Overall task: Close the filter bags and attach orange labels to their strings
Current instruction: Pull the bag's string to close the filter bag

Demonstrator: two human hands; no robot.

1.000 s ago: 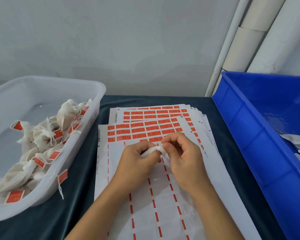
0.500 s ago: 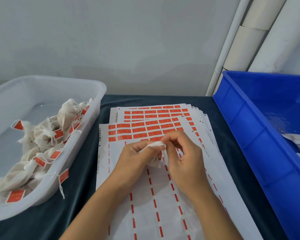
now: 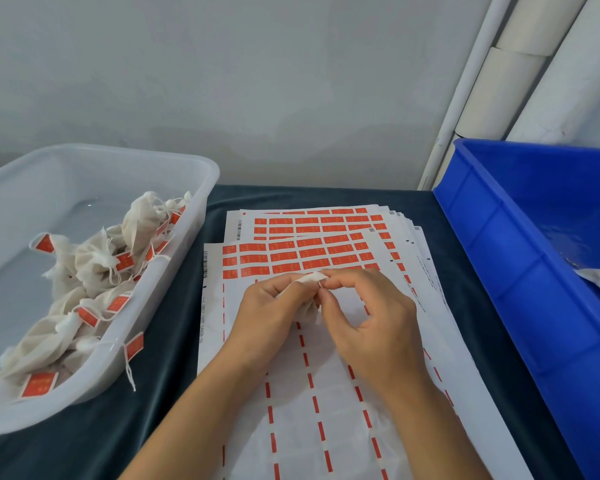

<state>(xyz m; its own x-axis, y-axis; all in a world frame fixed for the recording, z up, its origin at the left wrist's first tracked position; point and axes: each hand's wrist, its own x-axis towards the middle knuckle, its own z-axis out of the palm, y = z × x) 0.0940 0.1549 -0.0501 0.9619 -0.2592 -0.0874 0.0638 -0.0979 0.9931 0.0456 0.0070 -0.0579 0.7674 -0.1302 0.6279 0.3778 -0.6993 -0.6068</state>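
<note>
Dark cloth table (image 3: 174,393), filter bag (image 3: 309,306) now lifted higher between both hands

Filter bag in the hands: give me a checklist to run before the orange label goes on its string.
1. Filter bag held: ok, left hand grips it.
2. String in right hand: ok, its fingertips pinch at the bag's top.
3. Bag mouth closed: cannot tell, fingers hide it.
4. Orange labels left on top sheet: ok, rows remain just beyond the hands.
5. Label already on this string: cannot tell.
6. White tub has room for it: ok.
</note>
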